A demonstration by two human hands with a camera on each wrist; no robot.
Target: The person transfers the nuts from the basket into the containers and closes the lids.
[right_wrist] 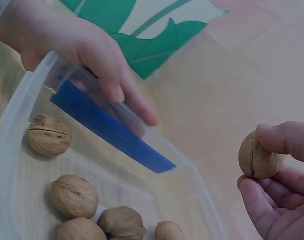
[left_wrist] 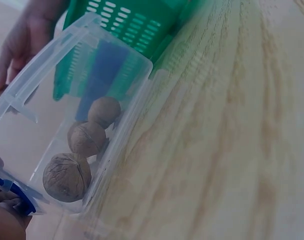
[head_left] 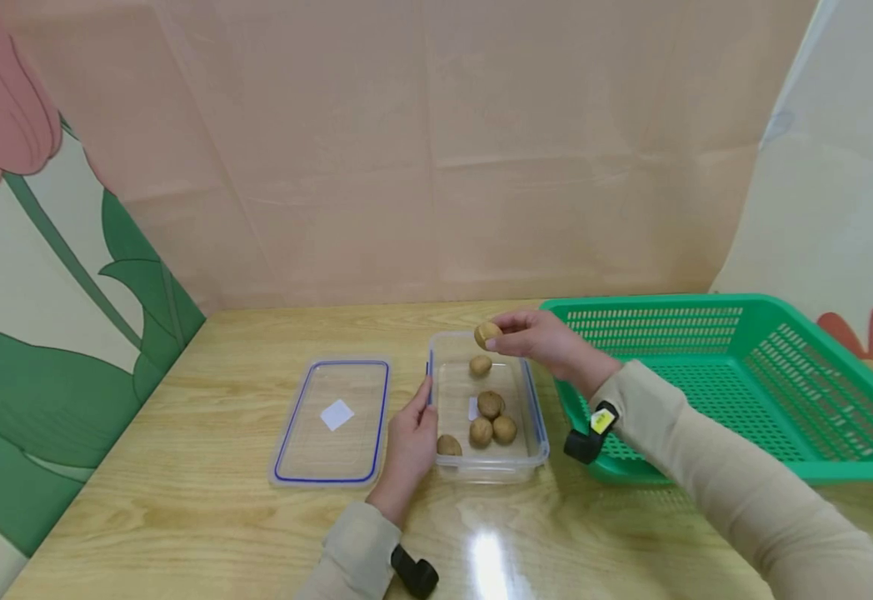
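Observation:
A clear plastic box (head_left: 492,475) stands lidless on the table, with several walnuts (head_left: 491,405) loose on its bottom. In the head view my right hand (head_left: 537,340) is over the box's far end, pinching a walnut (head_left: 487,335) between thumb and fingertips. The right wrist view shows this held walnut (right_wrist: 260,156) above the rim, its seam visible. My left hand (head_left: 411,437) rests along the outside of the box's left wall, fingers fairly straight beside the blue clip flap (right_wrist: 111,127). A single walnut (head_left: 448,445) lies in the near left corner.
Left of the box lies its flat clear lid (head_left: 301,425) with a blue seal and a white label. A large green slatted basket (head_left: 751,308) stands close on the right. Behind the wooden table (head_left: 204,517) hangs a pinkish sheet (head_left: 331,167).

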